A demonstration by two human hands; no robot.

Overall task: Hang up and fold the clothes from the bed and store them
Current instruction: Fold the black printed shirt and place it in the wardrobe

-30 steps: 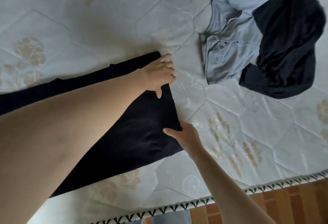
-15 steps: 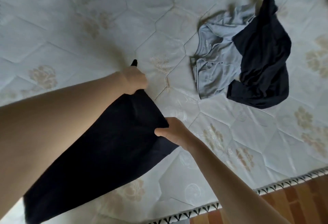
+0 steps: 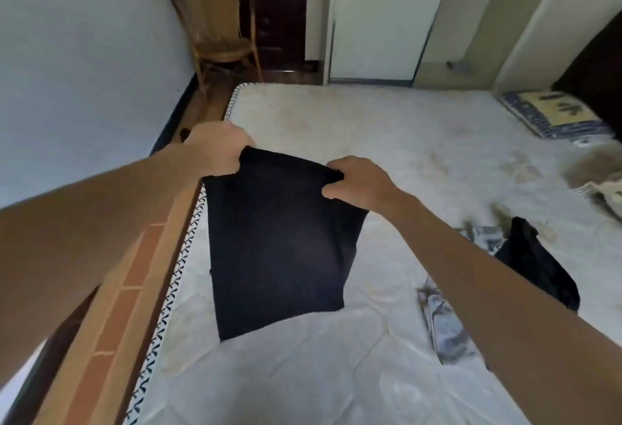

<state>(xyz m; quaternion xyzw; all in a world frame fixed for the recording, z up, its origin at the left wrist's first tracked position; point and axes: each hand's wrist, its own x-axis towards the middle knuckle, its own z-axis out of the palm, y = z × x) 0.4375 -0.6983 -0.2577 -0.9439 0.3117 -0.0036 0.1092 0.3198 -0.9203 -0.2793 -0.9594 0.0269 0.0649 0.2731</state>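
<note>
both arms outstretched — left hand (image 3: 215,150) and right hand (image 3: 358,182) gripping, fingers curled

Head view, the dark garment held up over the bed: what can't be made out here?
- Dark garment: what kind of clothing it is; it hangs as one flat dark panel.
- Left hand and right hand: fingertips, tucked behind the top edge.
- Grey garment: blurred, partly behind the right forearm.
- Second dark garment: shape, crumpled and blurred.
- Items at the right edge: cut off, blurred.
</note>
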